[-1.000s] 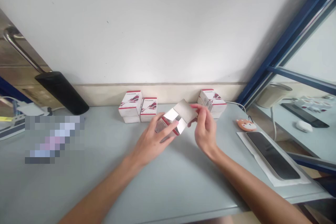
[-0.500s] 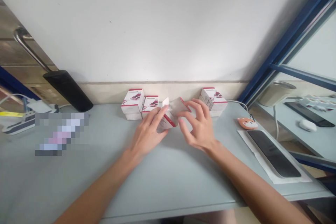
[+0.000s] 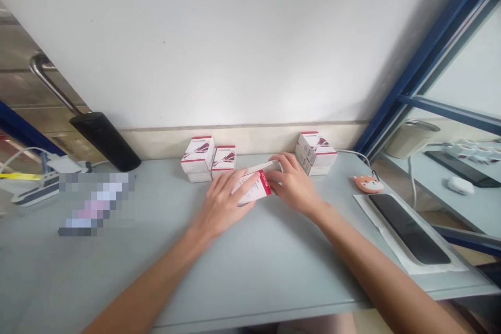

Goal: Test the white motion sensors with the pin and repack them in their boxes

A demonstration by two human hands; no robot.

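Note:
A small white-and-red carton (image 3: 252, 188) marked DETECTOR lies tilted at the middle of the table. My left hand (image 3: 221, 201) grips its left part, fingers across the upper face and thumb along the near side. At the carton's right end, my right hand (image 3: 293, 182) has its fingers curled around an open flap (image 3: 274, 165). The fingers hide part of that end, and the inside of the carton cannot be seen. Just behind my left hand stands a similar carton (image 3: 224, 157), beside a stack of cartons (image 3: 198, 156). Another carton stack (image 3: 317, 151) stands beyond my right hand.
A smartphone (image 3: 409, 227) rests on white paper at right, below an orange animal-shaped case (image 3: 368, 183). On the left are a black cylinder-like object (image 3: 105, 141), a power strip (image 3: 37, 188) and a blurred-out item (image 3: 96, 203). A white wall (image 3: 242, 52) closes the back.
The carton has turned so its printed side faces up more, with the DETECTOR end toward the right. My right hand has closed in on the flap, which stood wider open before.

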